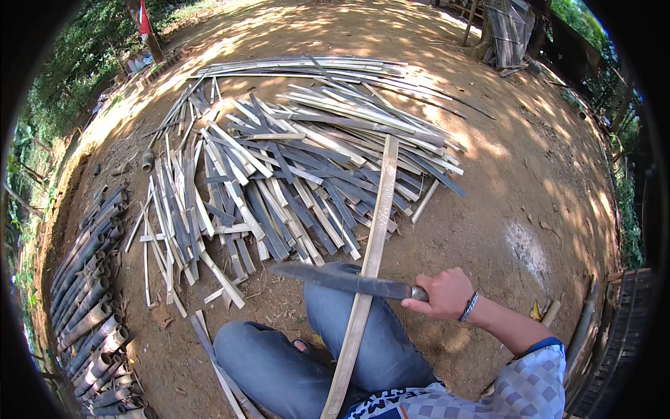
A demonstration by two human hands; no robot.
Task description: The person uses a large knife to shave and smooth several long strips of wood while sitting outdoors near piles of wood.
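A long pale bamboo strip [370,265] runs from the person's lap up and away across the bare dirt ground [530,174], its far end lying on top of the heap of split bamboo slats [293,174]. Across it, just above the knees, lies the dark blade of a big knife [342,281], tip pointing to the person's left, its edge resting on or just over the strip where the two cross. The right hand [444,293] is wrapped tight round the knife's handle, fingers closed, with a beaded bracelet [469,306] on the wrist and a checked sleeve [530,384] further back. The left hand is out of sight, so I cannot tell what it is doing. The person sits low with knees bent in blue jeans [293,356], the strip passing over the right thigh. Beyond the knees the slats are spread in a wide fan, some green-grey, some pale, with a bundle of longer strips [307,68] lying crosswise at the far side. Off to the left, well apart, a row of round bamboo tubes [91,293] is stacked along the edge of the yard.
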